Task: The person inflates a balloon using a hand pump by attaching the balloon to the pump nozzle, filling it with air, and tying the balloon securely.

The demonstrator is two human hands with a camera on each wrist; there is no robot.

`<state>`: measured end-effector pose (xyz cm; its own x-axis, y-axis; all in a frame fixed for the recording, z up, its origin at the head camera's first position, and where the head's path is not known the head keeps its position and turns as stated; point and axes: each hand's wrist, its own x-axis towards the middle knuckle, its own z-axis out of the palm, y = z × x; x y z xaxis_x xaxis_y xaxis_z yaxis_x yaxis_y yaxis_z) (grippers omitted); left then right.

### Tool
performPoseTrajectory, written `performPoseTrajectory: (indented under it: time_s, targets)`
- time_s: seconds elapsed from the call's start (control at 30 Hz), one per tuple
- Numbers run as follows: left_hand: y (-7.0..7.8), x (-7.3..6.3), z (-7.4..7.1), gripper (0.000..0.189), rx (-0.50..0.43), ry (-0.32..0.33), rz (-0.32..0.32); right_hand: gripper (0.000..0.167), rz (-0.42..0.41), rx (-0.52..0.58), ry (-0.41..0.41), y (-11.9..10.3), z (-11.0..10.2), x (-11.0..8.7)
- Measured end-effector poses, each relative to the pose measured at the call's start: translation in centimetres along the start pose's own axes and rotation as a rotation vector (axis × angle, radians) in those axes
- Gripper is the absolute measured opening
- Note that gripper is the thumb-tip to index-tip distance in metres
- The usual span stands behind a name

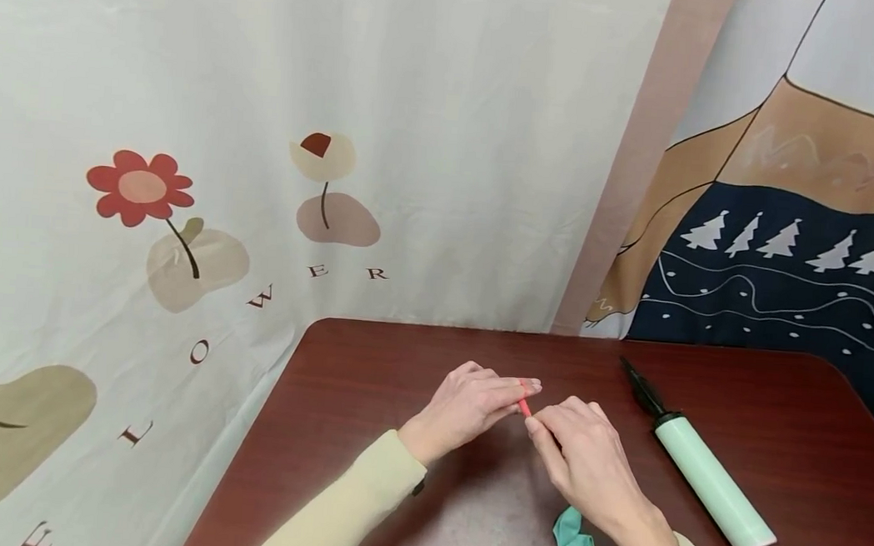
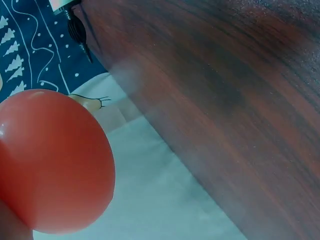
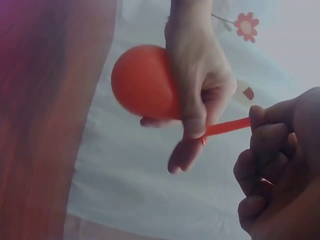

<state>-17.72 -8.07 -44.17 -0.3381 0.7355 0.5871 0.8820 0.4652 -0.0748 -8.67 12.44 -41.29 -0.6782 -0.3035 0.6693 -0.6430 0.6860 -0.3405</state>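
Observation:
An inflated red-orange balloon (image 3: 142, 82) bulges beneath my left hand (image 3: 197, 80) in the right wrist view. My left thumb and fingers pinch it at the base of its neck. The stretched neck (image 3: 227, 126) runs to my right hand (image 3: 280, 150), whose thumb and index finger pinch its far end. From the head, my left hand (image 1: 470, 404) and right hand (image 1: 583, 457) are raised above the table, a short red piece of neck (image 1: 524, 404) between them; the round body is hidden there. Seen from the left wrist, the balloon (image 2: 60, 160) fills the lower left.
A mint-green hand pump (image 1: 717, 482) with a black nozzle lies on the right of the dark red table (image 1: 372, 352). A limp teal balloon (image 1: 573, 533) lies near my right wrist. Behind the table hangs a printed curtain (image 1: 472, 183).

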Motion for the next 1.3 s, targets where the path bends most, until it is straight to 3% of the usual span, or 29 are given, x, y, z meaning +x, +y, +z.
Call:
performPoseTrajectory:
  time_s: [0.13, 0.2, 0.33, 0.43, 0.5, 0.57, 0.7, 0.77, 0.83, 0.93, 1.1, 1.3]
  targets:
    - [0.7, 0.5, 0.0, 0.015, 0.027, 0.013, 0.029, 0.023, 0.022, -0.030, 0.004, 0.8, -0.1, 1.0]
    - [1.3, 1.0, -0.2, 0.006, -0.015, 0.009, 0.012, 0.027, 0.030, -0.022, -0.004, 1.3, -0.2, 1.8]
    - [2.0, 1.6, -0.7, 0.025, -0.195, -0.043, -0.105, 0.032, 0.063, 0.036, -0.093, 2.1, -0.6, 3.1]
    - [2.2, 1.5, -0.8, 0.017, -0.332, -0.114, -0.197, 0.028, 0.118, 0.101, -0.215, 2.8, -0.9, 3.6]
    - [2.3, 1.4, -0.7, 0.012, -0.504, -0.156, -0.264, 0.024, 0.177, 0.147, -0.274, 3.3, -0.9, 3.5]
    - [2.4, 1.2, -0.4, 0.016, -0.747, -0.185, -0.351, 0.020, 0.228, 0.194, -0.294, 3.8, -0.8, 3.2]
    - [2.4, 0.8, -0.2, 0.031, -1.281, -0.142, -0.525, 0.017, 0.324, 0.410, -0.297, 4.5, -0.6, 2.2]
    - [2.3, 0.6, -0.1, 0.040, -1.453, -0.112, -0.583, 0.021, 0.354, 0.533, -0.310, 4.6, -0.6, 1.7]
    - [2.3, 0.5, 0.0, 0.047, -1.564, -0.088, -0.610, 0.023, 0.371, 0.623, -0.311, 4.6, -0.5, 1.4]
    - [2.3, 0.3, 0.1, 0.049, -1.676, -0.094, -0.636, 0.023, 0.344, 0.648, -0.270, 4.3, -0.3, 1.1]
    - [2.2, 0.1, 0.4, 0.034, -1.768, -0.112, -0.640, 0.020, 0.250, 0.539, -0.172, 3.8, -0.1, 1.1]
    - [2.1, -0.1, 0.3, 0.033, -1.834, -0.153, -0.637, 0.021, 0.223, 0.404, -0.169, 3.3, -0.3, 1.5]
